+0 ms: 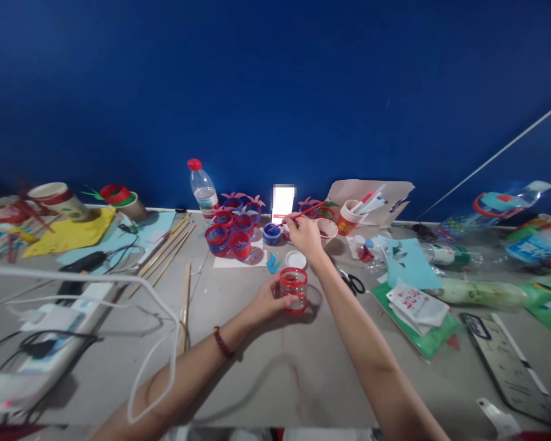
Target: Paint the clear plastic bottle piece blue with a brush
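My left hand [270,301] has its grip closed around a clear, red-banded cup [294,293], upright around the middle of the counter [239,386]; from here I can't tell whether it touches down. My right hand [305,235], farther off, grips a red paintbrush [313,209], tip at the blue paint pot [272,238]. I see scissors [348,280] to the cup's right.

A transparent plastic cup [293,290] sits upright in the left hand [272,298], red bands around its rim and lower wall. A slim red-handled paintbrush [311,209] slants through the right hand [304,235], its lower end at the mouth of an open blue paint pot [272,241] just left of that hand.
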A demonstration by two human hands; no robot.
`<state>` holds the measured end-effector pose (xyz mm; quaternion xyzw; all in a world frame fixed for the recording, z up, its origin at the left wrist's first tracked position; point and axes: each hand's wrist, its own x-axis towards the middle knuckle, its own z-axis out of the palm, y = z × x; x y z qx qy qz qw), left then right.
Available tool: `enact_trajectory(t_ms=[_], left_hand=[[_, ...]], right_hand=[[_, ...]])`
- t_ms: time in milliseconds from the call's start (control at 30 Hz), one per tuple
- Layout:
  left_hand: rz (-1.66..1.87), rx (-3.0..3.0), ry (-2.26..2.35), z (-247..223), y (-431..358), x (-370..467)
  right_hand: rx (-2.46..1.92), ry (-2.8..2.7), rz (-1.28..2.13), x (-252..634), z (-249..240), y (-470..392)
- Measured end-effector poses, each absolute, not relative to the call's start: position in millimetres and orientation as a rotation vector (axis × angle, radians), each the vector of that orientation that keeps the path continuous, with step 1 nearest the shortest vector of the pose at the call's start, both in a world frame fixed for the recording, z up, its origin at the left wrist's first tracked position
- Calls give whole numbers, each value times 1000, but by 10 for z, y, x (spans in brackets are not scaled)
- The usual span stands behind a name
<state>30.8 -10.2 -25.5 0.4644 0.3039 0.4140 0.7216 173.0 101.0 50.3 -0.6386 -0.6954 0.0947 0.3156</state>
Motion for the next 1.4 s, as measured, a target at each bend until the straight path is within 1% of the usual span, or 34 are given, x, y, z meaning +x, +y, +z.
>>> enact_trajectory(t_ms=[333, 533, 700, 967, 1200, 1400], left_hand=[[930, 1030, 665, -297, -97, 313], [923, 1040, 659, -287, -94, 319], [941, 1074, 676, -257, -102, 322], [920, 1025, 650, -248, -110, 316], [934, 1037, 645, -249, -104, 315], [932, 1046, 668, -248, -103, 309]], right_hand=[[-1874, -1847, 112, 1723, 704, 885], [-1686, -1814, 213, 1743, 548, 990], [-1707, -1830, 227, 1680, 504, 982], [-1845, -1830, 61, 1745, 693, 894], [-1672, -1803, 225, 1701, 512, 991], [-1796, -1825, 170, 1660, 577, 919]])
